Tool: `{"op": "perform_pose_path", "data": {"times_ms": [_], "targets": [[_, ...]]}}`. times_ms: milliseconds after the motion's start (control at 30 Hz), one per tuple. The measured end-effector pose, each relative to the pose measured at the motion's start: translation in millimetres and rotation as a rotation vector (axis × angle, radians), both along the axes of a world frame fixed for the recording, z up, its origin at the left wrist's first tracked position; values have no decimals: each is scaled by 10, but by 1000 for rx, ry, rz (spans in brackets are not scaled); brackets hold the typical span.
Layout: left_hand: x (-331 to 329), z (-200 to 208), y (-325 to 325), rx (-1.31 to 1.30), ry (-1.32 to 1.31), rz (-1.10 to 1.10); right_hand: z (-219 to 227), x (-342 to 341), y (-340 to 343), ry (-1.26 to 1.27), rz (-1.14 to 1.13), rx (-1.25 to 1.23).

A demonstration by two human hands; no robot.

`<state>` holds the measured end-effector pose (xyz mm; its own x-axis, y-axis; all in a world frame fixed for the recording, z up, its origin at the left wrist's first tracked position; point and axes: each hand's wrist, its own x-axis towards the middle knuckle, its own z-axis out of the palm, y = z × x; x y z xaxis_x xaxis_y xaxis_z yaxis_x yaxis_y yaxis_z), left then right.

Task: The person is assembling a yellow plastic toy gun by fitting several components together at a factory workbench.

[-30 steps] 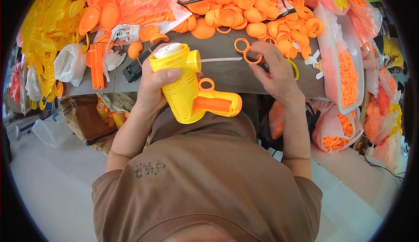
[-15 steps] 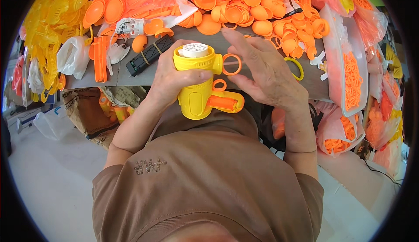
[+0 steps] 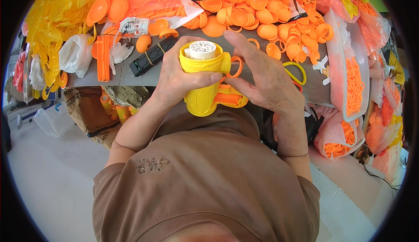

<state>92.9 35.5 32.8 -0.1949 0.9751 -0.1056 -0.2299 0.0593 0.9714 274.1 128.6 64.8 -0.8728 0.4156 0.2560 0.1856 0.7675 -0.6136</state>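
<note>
My left hand [image 3: 176, 74] is wrapped round a yellow plastic toy gun body [image 3: 200, 100], its thumb across the front. A white round piece with holes [image 3: 202, 50] sits in the open top of the body. The handle [image 3: 238, 102] sticks out to the right and has an orange inside. At the short side spout, an orange ring [image 3: 237, 68] is pinched by my right hand [image 3: 273, 78], with the thumb below and the index finger stretched upward. Whether the ring touches the spout I cannot tell. The fingertips behind it are partly hidden.
Piles of orange cups [image 3: 240, 15] and yellow parts [image 3: 56, 19] cover the back of the grey table. A black strip with a band [image 3: 152, 56] lies left of my hands. At right are a yellow ring [image 3: 299, 69] and a clear bin [image 3: 338, 85] of orange rings.
The orange ring has turned and sits closer to the spout, with my right hand nearer the toy. The toy gun body has shifted slightly right and up in the picture.
</note>
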Motion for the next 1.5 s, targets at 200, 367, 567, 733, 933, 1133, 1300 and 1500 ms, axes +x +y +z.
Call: {"op": "perform_pose_path", "data": {"times_ms": [200,367,567,733,933,1133,1300,1500], "targets": [[16,-28,-7,14,42,-1,-90,-34,-16,119,-13,-138],[73,-30,-37,78,41,34,-218,5,-70,274,-64,-231],[95,-25,-87,134,154,-17,-300,116,-195,375,-41,-210],[81,25,-99,107,156,-64,-287,157,-298,327,-39,-206],[61,33,-155,99,231,-97,-267,128,-318,332,-37,-155],[74,47,-235,148,171,-96,-265,160,-297,264,21,91],[52,61,-352,197,163,-225,-169,169,-403,206,154,55],[-46,160,-244,215,232,-355,-134,169,-389,154,217,43]]}}
